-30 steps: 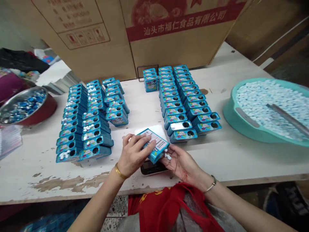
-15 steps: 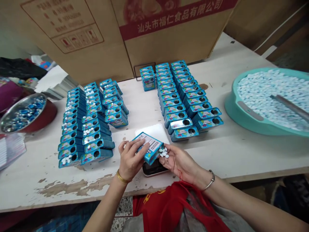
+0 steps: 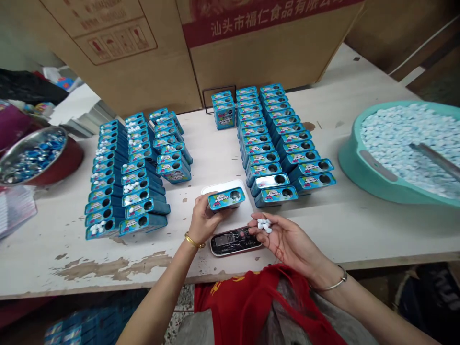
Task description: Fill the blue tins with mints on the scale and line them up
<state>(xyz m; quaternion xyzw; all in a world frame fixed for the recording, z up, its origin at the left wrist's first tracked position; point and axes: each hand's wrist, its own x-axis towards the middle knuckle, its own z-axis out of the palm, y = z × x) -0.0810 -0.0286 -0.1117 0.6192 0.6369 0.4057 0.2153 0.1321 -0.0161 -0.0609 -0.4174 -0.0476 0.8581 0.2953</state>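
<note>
Blue and brightly printed, a small box (image 3: pixel 226 199) is clasped in the person's left hand (image 3: pixel 204 219), its top with a round opening facing up and white pieces showing inside. It is over the white platform of a scale (image 3: pixel 247 207); whether it touches the platform cannot be told. The right hand (image 3: pixel 289 242), apart from the left, is cupped palm up beside the scale's dark display panel (image 3: pixel 235 242), with a small heap of loose white pieces (image 3: pixel 265 225) on its fingers.

The step in hand looks like a pause between box and palm, with part of the pieces in each. Any move from here calls for a level right palm and an upright box, since nothing covers either lot.

Farther out, similar blue boxes stand in rows on both sides: the right rows (image 3: pixel 262 158) beyond the right hand, the left rows (image 3: pixel 108 177) with white pieces lying on many tops. At the right sits a teal basin (image 3: pixel 350 153) of white pieces with a scoop (image 3: pixel 438 160) in it; at the left, a red-sided bowl (image 3: pixel 74 155) of shiny blue bits. The pale table (image 3: pixel 212 148) has worn brown patches near its edge, and large cardboard cartons (image 3: pixel 251 67) close off the back.
</note>
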